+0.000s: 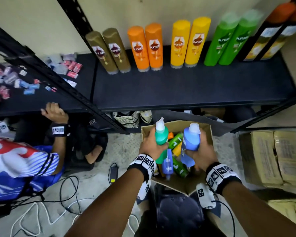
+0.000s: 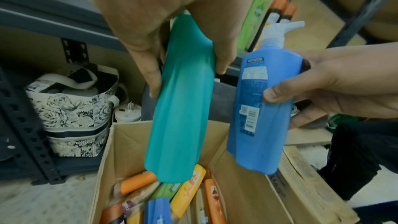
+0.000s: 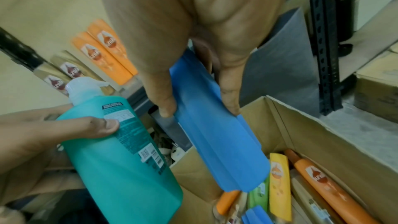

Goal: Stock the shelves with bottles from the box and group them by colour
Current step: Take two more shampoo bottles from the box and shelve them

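Note:
My left hand (image 1: 151, 146) grips a teal bottle (image 1: 161, 136) with a white cap, held above the open cardboard box (image 1: 206, 130). My right hand (image 1: 202, 153) grips a blue bottle (image 1: 190, 139) with a white cap beside it. Both bottles show close up in the wrist views, the teal bottle (image 2: 183, 108) left of the blue bottle (image 2: 262, 108); from the other side the blue bottle (image 3: 217, 125) is right of the teal bottle (image 3: 120, 156). Several orange, yellow, green and blue bottles (image 2: 172, 202) lie in the box. On the shelf (image 1: 186, 89) stand pairs of gold, orange, yellow, green and dark bottles (image 1: 154, 47).
Another person (image 1: 24, 161) crouches at the left with a hand (image 1: 54, 112) on the neighbouring shelf of small packets (image 1: 24, 74). A black upright post (image 1: 85, 100) divides the shelves. Stacked cartons (image 1: 270, 154) stand at the right; cables (image 1: 67, 194) and a charger lie on the floor.

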